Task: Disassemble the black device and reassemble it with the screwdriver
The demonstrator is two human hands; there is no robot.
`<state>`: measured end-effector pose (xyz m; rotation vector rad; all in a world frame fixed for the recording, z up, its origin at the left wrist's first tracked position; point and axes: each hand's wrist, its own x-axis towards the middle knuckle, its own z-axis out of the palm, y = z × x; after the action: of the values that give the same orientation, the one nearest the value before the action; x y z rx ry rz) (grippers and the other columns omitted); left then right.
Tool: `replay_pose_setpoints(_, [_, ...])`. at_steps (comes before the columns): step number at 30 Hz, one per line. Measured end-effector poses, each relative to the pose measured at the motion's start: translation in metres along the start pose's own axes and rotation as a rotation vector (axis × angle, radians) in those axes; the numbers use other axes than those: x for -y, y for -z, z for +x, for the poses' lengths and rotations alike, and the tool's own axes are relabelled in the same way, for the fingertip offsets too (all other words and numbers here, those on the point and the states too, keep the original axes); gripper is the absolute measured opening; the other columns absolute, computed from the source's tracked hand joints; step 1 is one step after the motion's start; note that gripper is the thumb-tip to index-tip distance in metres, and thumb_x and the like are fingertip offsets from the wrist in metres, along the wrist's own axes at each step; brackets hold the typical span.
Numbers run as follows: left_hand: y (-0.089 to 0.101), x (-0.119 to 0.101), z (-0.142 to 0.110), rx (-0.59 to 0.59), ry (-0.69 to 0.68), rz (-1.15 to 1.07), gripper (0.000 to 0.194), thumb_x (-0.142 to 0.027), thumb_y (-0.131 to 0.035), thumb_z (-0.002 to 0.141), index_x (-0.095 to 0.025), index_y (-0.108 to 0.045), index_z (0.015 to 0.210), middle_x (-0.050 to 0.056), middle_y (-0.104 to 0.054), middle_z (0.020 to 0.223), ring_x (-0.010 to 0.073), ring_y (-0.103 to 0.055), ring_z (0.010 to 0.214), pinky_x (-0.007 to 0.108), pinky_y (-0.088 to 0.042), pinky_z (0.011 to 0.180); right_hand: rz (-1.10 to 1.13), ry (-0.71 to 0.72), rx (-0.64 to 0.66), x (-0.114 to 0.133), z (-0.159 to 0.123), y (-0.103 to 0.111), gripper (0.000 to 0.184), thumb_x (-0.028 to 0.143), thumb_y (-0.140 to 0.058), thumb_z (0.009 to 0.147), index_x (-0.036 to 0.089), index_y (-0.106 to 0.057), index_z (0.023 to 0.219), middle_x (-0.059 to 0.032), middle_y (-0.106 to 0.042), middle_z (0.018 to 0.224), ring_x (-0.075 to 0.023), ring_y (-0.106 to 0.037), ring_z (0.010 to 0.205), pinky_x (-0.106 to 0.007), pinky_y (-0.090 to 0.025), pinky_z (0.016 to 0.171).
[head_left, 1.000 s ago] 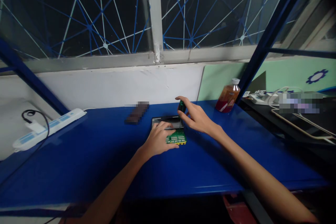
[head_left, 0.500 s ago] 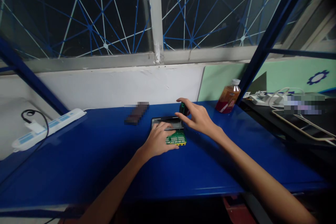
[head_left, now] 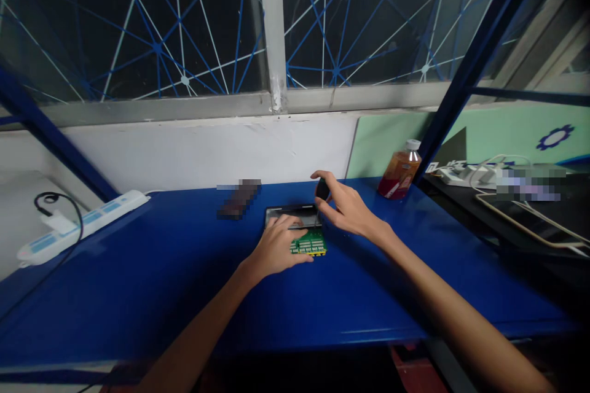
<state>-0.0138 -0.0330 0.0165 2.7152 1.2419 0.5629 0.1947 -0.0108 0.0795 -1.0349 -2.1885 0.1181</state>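
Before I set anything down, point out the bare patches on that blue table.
The blue table looks bare between the power strip and the left hand, between the forearms in front, and between the bottle and right forearm. It is crowded mid-table, around the green circuit board, screwdriver and right hand.

The table point(head_left: 184, 295) looks smooth, glossy and painted.

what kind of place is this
Probably a small electronics workbench: a green circuit board under the left hand, a screwdriver in the right hand, and a power strip on the blue table.
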Motion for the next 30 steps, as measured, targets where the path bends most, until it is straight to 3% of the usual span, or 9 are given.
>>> replay_pose_setpoints(3, [-0.001, 0.0006, -0.0001, -0.005, 0.003, -0.01, 0.054, -0.054, -0.076, 0.069, -0.027, -0.067, 0.114, 0.006, -0.058, 0.121, 0.0296, -0.05, 0.115, 0.046, -0.037, 0.1, 0.036, -0.005, 0.03, -0.0014, -0.0001, 0.0016, 0.047, 0.029, -0.043, 0.088, 0.02, -0.036, 0.133, -0.0055, -0.063, 0.09, -0.0161, -0.056, 0.06, -0.032, -0.044, 0.062])
replay_pose_setpoints(8, [-0.0029, 0.0027, -0.0002, -0.013, -0.001, -0.017, 0.055, -0.054, -0.077, 0.067, -0.027, -0.067, 0.115, 0.005, -0.058, 0.121, 0.0285, -0.051, 0.113, 0.046, -0.038, 0.099, -0.088, 0.008, -0.029, -0.0025, -0.0015, 0.0019, 0.04, 0.039, -0.047, 0.09, 0.019, -0.045, 0.124, -0.0069, -0.065, 0.083, -0.0197, -0.058, 0.065, -0.032, -0.041, 0.06])
replay_pose_setpoints(14, [-0.0022, 0.0025, -0.0002, -0.009, -0.009, -0.011, 0.054, -0.053, -0.076, 0.069, -0.026, -0.067, 0.114, 0.006, -0.058, 0.119, 0.0282, -0.052, 0.113, 0.045, -0.039, 0.098, 0.024, -0.023, 0.064, -0.0038, -0.003, 0.0055, 0.048, 0.029, -0.047, 0.087, 0.019, -0.035, 0.133, -0.0052, -0.063, 0.085, -0.0166, -0.056, 0.059, -0.032, -0.043, 0.06])
replay_pose_setpoints(20, [-0.0036, 0.0035, -0.0007, -0.013, -0.001, -0.016, 0.055, -0.054, -0.077, 0.068, -0.028, -0.066, 0.115, 0.005, -0.058, 0.121, 0.0278, -0.052, 0.112, 0.046, -0.038, 0.098, -0.103, 0.005, 0.005, -0.0031, -0.0043, 0.0028, 0.052, 0.041, -0.053, 0.087, 0.017, -0.04, 0.132, -0.0037, -0.061, 0.074, -0.0194, -0.057, 0.061, -0.032, -0.04, 0.057])
replay_pose_setpoints(26, [-0.0039, 0.0032, -0.0008, -0.023, -0.02, -0.007, 0.054, -0.053, -0.077, 0.068, -0.024, -0.068, 0.112, 0.006, -0.058, 0.119, 0.0279, -0.052, 0.112, 0.045, -0.04, 0.098, 0.017, -0.017, 0.063, -0.0029, -0.0045, 0.0054, 0.053, 0.032, -0.049, 0.088, 0.018, -0.032, 0.137, -0.0024, -0.06, 0.075, -0.0184, -0.058, 0.06, -0.032, -0.043, 0.059])
replay_pose_setpoints(30, [-0.005, 0.0035, -0.0006, -0.022, -0.011, -0.01, 0.056, -0.054, -0.077, 0.067, -0.024, -0.067, 0.114, 0.006, -0.058, 0.12, 0.0279, -0.052, 0.111, 0.046, -0.039, 0.098, 0.035, -0.033, 0.019, -0.0073, -0.0032, 0.0032, 0.056, 0.04, -0.054, 0.088, 0.017, -0.035, 0.134, -0.0034, -0.062, 0.074, -0.0203, -0.062, 0.066, -0.032, -0.045, 0.061])
